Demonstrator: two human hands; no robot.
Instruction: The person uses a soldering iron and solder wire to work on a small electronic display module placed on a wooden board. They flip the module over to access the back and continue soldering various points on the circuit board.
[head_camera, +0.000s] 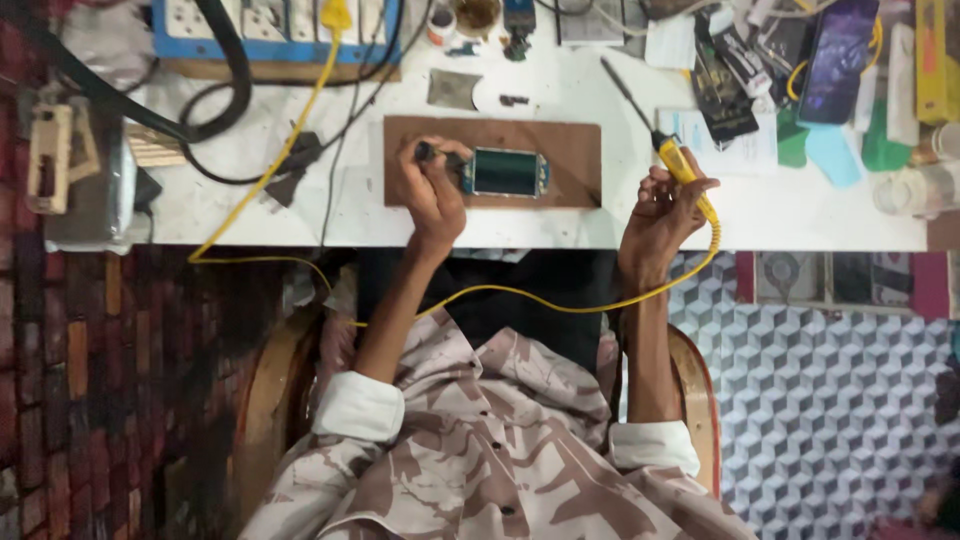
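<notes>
Soldering iron (672, 158), yellow, is gripped tight by the right hand (662, 205); left hand (432, 185) is closed on a small dark tool beside the phone (505, 172) on the desk (560, 225).

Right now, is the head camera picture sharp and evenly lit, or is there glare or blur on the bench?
Head view: the white bench is bright, nearly washed out; the phone by the left hand and the yellow soldering iron in the right hand look slightly soft; the brick floor at left lies in deep shadow.
</notes>
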